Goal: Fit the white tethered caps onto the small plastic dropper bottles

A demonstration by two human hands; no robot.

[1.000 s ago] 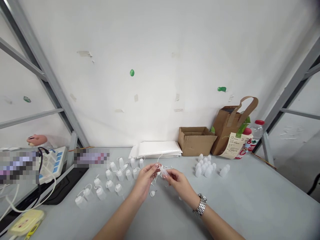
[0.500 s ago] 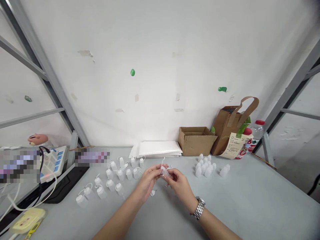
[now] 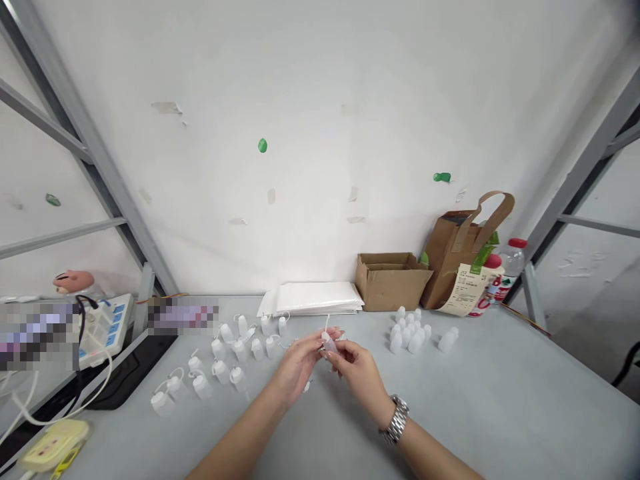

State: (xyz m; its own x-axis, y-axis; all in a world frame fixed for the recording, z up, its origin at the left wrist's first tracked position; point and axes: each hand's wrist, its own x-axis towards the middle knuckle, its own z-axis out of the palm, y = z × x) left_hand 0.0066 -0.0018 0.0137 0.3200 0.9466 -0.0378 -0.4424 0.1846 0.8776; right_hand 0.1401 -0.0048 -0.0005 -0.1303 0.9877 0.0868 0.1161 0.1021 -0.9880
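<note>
Both my hands meet over the middle of the table around one small translucent plastic bottle [image 3: 329,343], with a thin white strap or nozzle rising from its top. My left hand [image 3: 299,363] has its fingers closed on the bottle's upper part. From the other side, my right hand [image 3: 357,369] pinches its lower part; a metal watch is on that wrist. Just under the left fingers lies a small white cap piece [image 3: 307,386], partly hidden. Several capped bottles with strap loops [image 3: 239,351] stand to the left. Several bottles without straps [image 3: 411,333] stand in a cluster to the right.
Against the wall are a stack of white padded envelopes [image 3: 315,297], an open cardboard box [image 3: 393,288], a brown paper bag [image 3: 443,260] and a red-capped drink bottle [image 3: 513,267]. At left lie a power strip [image 3: 107,333], a black tablet-like slab [image 3: 133,373] and cables.
The small bottle has turned slightly more upright between my fingers. My left fingers have shifted a little around its top. The bottles on the table stay put.
</note>
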